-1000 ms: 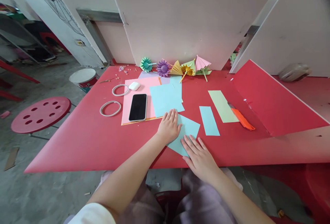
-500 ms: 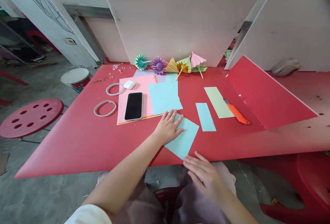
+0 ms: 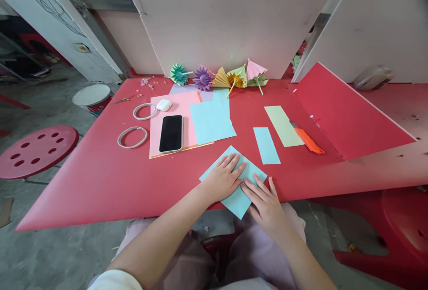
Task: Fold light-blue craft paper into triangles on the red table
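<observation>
A light blue square sheet of paper [image 3: 239, 203] lies turned like a diamond at the table's front edge, its near corner jutting past the edge. My left hand [image 3: 224, 177] rests flat on its middle, fingers spread. On its right side lies my right hand [image 3: 262, 198], fingers stretched out and close to the left thumb. Neither hand grips anything. Farther back are a larger light blue sheet [image 3: 212, 123], a narrow blue strip [image 3: 266, 145] and a pale green strip [image 3: 284, 126]. An orange utility knife [image 3: 309, 141] touches the green strip's right side.
A black-screened phone [image 3: 171, 133] and a white earbud case [image 3: 164, 105] lie on pink paper [image 3: 155, 132]. Left of them are two tape rolls [image 3: 132, 137]. Folded paper umbrellas [image 3: 256, 69] line the back. A red board [image 3: 351, 114] stands tilted at right. A red stool [image 3: 38, 149] is at left.
The blue square has turned and shifted a little, its near corner now past the edge. My right hand has moved up from below the table edge onto the paper; my left stays on it.
</observation>
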`<action>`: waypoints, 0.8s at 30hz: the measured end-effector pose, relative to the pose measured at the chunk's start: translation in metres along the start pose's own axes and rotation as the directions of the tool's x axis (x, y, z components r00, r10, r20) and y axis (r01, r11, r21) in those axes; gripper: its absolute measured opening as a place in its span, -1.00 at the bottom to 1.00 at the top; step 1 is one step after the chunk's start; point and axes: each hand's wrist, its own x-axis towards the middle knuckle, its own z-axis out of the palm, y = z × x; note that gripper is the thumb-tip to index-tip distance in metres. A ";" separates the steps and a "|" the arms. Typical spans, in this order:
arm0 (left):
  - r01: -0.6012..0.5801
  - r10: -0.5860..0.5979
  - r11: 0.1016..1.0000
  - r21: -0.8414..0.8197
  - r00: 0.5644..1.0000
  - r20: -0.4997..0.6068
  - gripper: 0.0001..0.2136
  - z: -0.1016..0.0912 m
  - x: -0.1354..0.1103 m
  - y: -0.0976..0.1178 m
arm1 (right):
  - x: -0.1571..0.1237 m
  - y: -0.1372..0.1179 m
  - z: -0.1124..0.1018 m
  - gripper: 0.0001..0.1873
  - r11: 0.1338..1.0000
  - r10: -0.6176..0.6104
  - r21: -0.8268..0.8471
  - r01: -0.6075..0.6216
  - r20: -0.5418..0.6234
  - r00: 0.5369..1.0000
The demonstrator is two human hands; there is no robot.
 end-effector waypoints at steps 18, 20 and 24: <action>0.467 -0.579 0.782 -0.412 0.789 -0.206 -0.64 -0.048 -0.001 -0.041 | 0.112 0.042 -0.048 -0.55 0.722 0.282 0.522 -0.455 0.378 0.882; 0.481 -0.641 0.764 -0.430 0.643 -0.418 -0.71 -0.055 -0.006 -0.043 | 0.128 0.046 -0.051 -0.57 0.658 0.313 0.595 -0.461 0.341 0.886; 0.480 -0.740 0.671 -0.564 0.472 -0.479 -0.74 -0.061 -0.016 -0.038 | 0.141 0.047 -0.048 -0.65 0.519 0.485 0.749 -0.411 0.137 0.864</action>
